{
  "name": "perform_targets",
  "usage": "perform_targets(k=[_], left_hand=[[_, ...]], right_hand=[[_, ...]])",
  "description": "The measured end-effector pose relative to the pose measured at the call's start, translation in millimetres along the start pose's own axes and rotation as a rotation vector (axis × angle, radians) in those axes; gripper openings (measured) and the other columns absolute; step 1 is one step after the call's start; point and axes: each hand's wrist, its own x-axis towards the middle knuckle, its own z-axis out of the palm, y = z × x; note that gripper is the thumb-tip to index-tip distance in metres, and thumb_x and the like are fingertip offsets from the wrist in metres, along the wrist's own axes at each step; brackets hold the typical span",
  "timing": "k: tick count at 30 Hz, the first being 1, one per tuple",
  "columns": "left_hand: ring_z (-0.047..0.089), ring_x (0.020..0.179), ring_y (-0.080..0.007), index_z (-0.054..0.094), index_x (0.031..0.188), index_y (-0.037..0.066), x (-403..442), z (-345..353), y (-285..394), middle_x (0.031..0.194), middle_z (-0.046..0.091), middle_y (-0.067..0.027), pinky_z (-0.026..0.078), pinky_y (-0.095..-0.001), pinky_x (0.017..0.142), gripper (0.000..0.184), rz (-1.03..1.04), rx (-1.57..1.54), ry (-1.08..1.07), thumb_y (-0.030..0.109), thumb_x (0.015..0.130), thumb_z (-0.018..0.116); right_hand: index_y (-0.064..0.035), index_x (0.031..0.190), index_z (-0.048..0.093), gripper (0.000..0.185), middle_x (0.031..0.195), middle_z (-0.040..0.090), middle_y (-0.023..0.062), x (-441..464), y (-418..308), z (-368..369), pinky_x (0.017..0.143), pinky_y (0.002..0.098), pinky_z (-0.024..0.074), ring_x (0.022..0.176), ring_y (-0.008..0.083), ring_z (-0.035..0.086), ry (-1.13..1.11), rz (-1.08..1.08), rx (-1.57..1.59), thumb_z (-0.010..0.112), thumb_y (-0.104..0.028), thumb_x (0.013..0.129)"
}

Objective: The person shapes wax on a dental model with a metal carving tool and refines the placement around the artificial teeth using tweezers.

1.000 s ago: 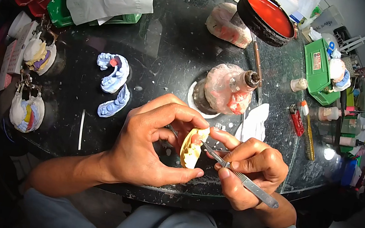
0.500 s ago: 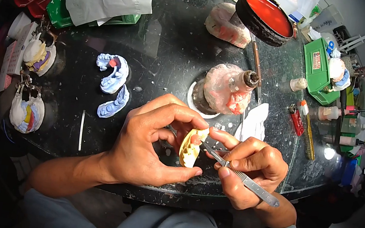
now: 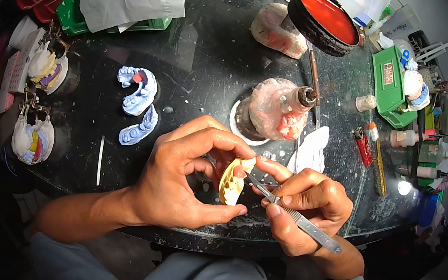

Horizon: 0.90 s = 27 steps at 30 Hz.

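My left hand curls round a yellow dental cast, with the thumb below it and the fingers above. A small pink patch shows on the cast's upper part. In my right hand is a silver scalpel, gripped like a pen, its handle slanting down to the right. The blade end is at the pink patch; whether it touches cannot be made out. One right fingertip rests by the cast's top edge, close to the left fingertips.
Two blue dental casts lie left of my hands, near a white strip. Articulated models stand far left. Ahead are a wax-smeared burner, a dish of red wax, and a white cloth. A red lighter lies right.
Both hands keep nearly the same pose. The scalpel and right hand have shifted very slightly left; the cast is almost unmoved.
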Motion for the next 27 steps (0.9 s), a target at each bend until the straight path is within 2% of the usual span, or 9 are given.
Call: perform_targets(k=[15,18,22,25,27], left_hand=[[0.069,0.103,-0.0126,0.069,0.121,0.001,-0.4,0.0,-0.1,0.119,0.061,-0.0087,0.064,-0.0233,0.076,0.059,-0.016,0.006,-0.002,-0.001,0.068,0.094],[0.068,0.101,-0.0117,0.067,0.123,-0.001,-0.9,-0.1,-0.3,0.119,0.060,-0.0082,0.063,-0.0234,0.078,0.062,-0.051,-0.049,-0.016,0.001,0.068,0.095],[0.066,0.098,-0.0105,0.063,0.128,-0.004,-1.4,-1.4,-0.8,0.116,0.058,-0.0073,0.063,-0.0242,0.080,0.068,-0.159,-0.187,-0.031,0.005,0.070,0.097],[0.063,0.101,-0.0100,0.059,0.129,-0.008,0.3,-2.5,5.0,0.117,0.056,-0.0079,0.061,-0.0218,0.082,0.070,-0.247,-0.280,-0.060,-0.004,0.069,0.094],[0.062,0.101,-0.0101,0.059,0.130,-0.009,0.7,-3.4,6.4,0.116,0.056,-0.0079,0.061,-0.0225,0.083,0.069,-0.268,-0.302,-0.071,-0.004,0.070,0.093]], right_hand=[[0.0023,0.075,0.055,0.021,0.072,0.068,0.0148,0.4,-1.4,-0.1,0.090,0.0543,0.0655,0.069,0.0193,0.075,0.001,0.010,0.005,0.073,0.012,0.080],[0.0022,0.077,0.056,0.020,0.072,0.068,0.0151,-1.4,-1.3,-0.3,0.093,0.0561,0.0640,0.069,0.0188,0.074,0.014,0.026,0.030,0.073,0.011,0.082],[0.0025,0.088,0.056,0.017,0.080,0.068,0.0155,-7.2,-6.4,2.7,0.098,0.0576,0.0611,0.075,0.0195,0.073,0.121,0.204,0.167,0.071,0.011,0.087],[0.0023,0.099,0.055,0.019,0.087,0.068,0.0164,-4.6,-7.7,-1.3,0.098,0.0559,0.0610,0.082,0.0217,0.074,0.150,0.220,0.191,0.070,0.011,0.091],[0.0019,0.105,0.053,0.023,0.092,0.068,0.0171,-3.8,-7.4,-5.9,0.095,0.0520,0.0627,0.088,0.0240,0.075,0.167,0.192,0.137,0.069,0.012,0.092]])
